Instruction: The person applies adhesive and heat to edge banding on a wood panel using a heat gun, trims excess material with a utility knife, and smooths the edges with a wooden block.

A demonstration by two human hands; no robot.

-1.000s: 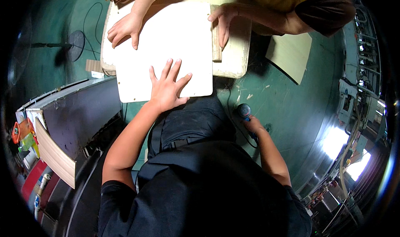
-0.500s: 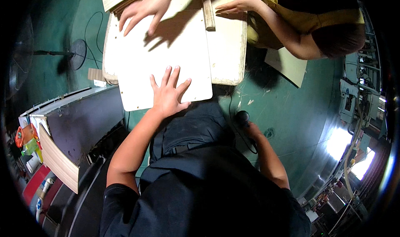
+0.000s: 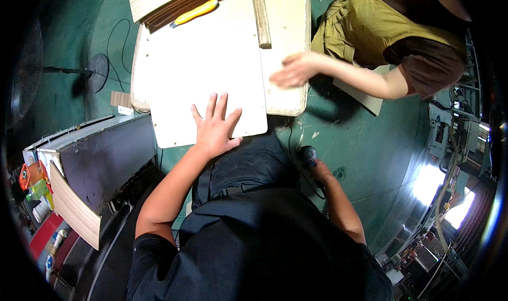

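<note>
Head view shows a change at the bench point(image 3: 286, 97): half a second ago the co-worker had both hands pressed on the far end of the white panel point(image 3: 206, 68), and now only one of theirs shows, the co-worker's hand point(image 3: 293, 70) drawn back to about 2 o'clock of the panel, hovering open over the bench's pale edge. That leaves the panel steadied by the person alone, which I judge makes their hold matter more.

The panel lies flat across the bench, its near edge toward the person's lap. The left hand point(image 3: 216, 126) rests palm down at the panel's 6 o'clock edge, fingers spread wide, gripping nothing. The right hand point(image 3: 316, 169) hangs low at 4 o'clock of the panel, off the bench, closed around a dark round-headed tool point(image 3: 307, 155) with a cord.

A wooden strip point(image 3: 262, 18) lies at 1 o'clock on the panel, a yellow-handled knife point(image 3: 194, 12) at 12 o'clock.

Around it: green floor point(image 3: 365, 142), a dark cabinet point(image 3: 100, 158) at 8 o'clock, a standing fan point(image 3: 79, 70) at 10 o'clock.
</note>
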